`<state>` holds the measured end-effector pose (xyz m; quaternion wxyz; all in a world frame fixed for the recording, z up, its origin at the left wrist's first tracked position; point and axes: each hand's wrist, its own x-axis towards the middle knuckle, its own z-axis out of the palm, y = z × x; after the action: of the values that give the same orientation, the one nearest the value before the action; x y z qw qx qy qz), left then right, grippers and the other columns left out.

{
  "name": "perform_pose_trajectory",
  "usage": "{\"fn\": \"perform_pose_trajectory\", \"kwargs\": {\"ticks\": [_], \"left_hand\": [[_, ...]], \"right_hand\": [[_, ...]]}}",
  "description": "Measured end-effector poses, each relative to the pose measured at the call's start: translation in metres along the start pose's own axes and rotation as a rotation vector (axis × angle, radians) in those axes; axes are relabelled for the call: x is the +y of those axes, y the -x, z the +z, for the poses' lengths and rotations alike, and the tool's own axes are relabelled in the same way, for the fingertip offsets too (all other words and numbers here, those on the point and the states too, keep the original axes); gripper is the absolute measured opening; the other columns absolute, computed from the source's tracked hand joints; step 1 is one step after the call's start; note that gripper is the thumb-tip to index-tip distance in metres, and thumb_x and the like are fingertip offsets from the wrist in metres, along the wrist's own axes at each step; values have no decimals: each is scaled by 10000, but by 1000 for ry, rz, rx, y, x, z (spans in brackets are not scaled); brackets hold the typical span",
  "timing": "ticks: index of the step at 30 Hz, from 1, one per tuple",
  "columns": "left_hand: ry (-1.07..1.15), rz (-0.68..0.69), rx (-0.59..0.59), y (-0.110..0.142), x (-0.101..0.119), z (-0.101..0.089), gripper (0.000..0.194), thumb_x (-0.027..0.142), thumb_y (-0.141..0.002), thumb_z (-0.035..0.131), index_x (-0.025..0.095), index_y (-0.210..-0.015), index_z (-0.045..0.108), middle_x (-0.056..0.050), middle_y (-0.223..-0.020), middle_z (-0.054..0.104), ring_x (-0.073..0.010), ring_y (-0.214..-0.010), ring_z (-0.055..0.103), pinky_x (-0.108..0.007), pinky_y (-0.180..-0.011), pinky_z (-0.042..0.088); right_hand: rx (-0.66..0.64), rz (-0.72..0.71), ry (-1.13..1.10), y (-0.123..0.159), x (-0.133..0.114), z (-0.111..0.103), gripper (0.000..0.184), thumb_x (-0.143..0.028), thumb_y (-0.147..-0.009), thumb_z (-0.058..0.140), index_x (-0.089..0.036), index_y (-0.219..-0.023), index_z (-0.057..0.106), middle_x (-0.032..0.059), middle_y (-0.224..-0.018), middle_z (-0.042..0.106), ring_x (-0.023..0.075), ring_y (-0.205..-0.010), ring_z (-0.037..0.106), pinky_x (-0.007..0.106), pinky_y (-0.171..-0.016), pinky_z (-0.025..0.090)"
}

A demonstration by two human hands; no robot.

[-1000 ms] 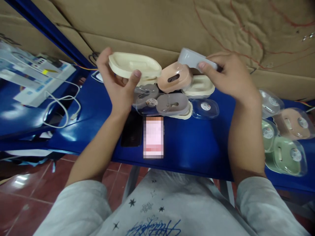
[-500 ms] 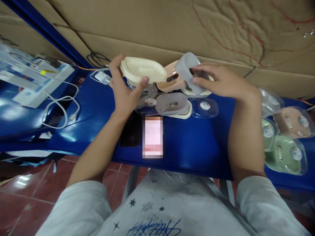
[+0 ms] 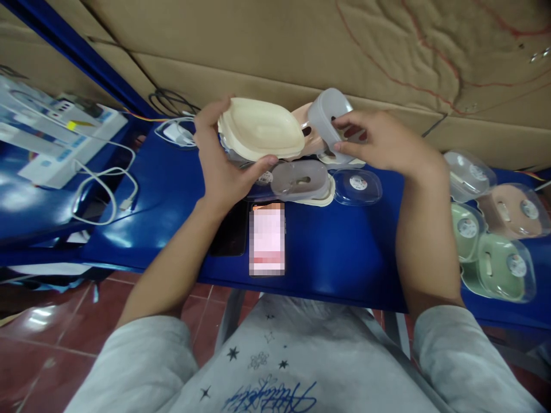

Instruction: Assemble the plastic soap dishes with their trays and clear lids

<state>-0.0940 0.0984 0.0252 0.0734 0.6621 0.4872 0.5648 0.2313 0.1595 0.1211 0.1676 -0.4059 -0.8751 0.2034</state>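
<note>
My left hand (image 3: 224, 163) grips a cream plastic tray (image 3: 263, 129), its thumb along the near rim and its fingers round the left end. The tray is tilted, its hollow side towards me. My right hand (image 3: 383, 140) holds a translucent grey plastic container (image 3: 322, 123) by its right side, tipped up on end, a dark hole near my fingertips. Between the two stands a peach container (image 3: 315, 143), partly hidden. Below them a grey container (image 3: 297, 182) with a slot lies over a cream piece. Right of it is a clear lid (image 3: 358, 188) with a round sticker.
A lit phone (image 3: 267, 241) and a dark phone (image 3: 228, 235) lie near the front edge. At the right are a peach container (image 3: 505, 212) and green containers (image 3: 503, 267) with clear lids. Power strips (image 3: 71, 152) and white cables fill the left. Cardboard (image 3: 258, 46) lines the back.
My left hand has moved slightly right with the cream tray and tilted its hollow further towards me. The grey container in my right hand has barely moved.
</note>
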Motion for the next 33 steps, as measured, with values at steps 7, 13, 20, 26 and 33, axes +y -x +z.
{"fn": "perform_pose_trajectory", "kwargs": {"ticks": [7,13,20,26,33], "left_hand": [[35,124,75,-4,1,-1,916,760,-773,902,356,-1463,454,-79,-1535,516,-354,-1537,482,-584,-1331,364],[24,120,119,-7,-13,-2,819,830,-843,786,365,-1435,463,-61,-1438,524,-334,-1426,567,-576,-1243,438],[-54,65,94,-4,-10,-2,848,799,-823,822,340,-1443,471,-67,-1453,544,-341,-1441,555,-582,-1257,425],[-107,132,55,3,-18,3,896,855,-814,790,349,-1474,457,-72,-1437,550,-342,-1386,588,-614,-1214,420],[-47,-21,7,3,6,-2,858,895,-798,761,357,-1416,507,-41,-1421,574,-359,-1473,518,-575,-1249,366]], "right_hand": [[55,-56,24,3,-9,-6,315,-231,-951,610,-225,-1223,769,85,-1234,810,305,-1071,754,495,-1018,582],[10,-54,54,3,4,-3,515,-311,-893,739,-262,-1403,691,62,-1429,748,338,-1262,719,546,-1153,540],[-3,-44,62,8,-2,-8,496,-315,-955,730,-196,-1435,685,127,-1443,736,337,-1285,710,506,-1147,539],[28,-44,66,20,-22,-17,404,-446,-999,647,-317,-1376,710,46,-1450,737,328,-1286,703,519,-1148,547],[25,-13,102,22,-38,-18,318,-489,-1016,607,-393,-1297,721,21,-1377,766,343,-1275,701,548,-1150,538]]}}
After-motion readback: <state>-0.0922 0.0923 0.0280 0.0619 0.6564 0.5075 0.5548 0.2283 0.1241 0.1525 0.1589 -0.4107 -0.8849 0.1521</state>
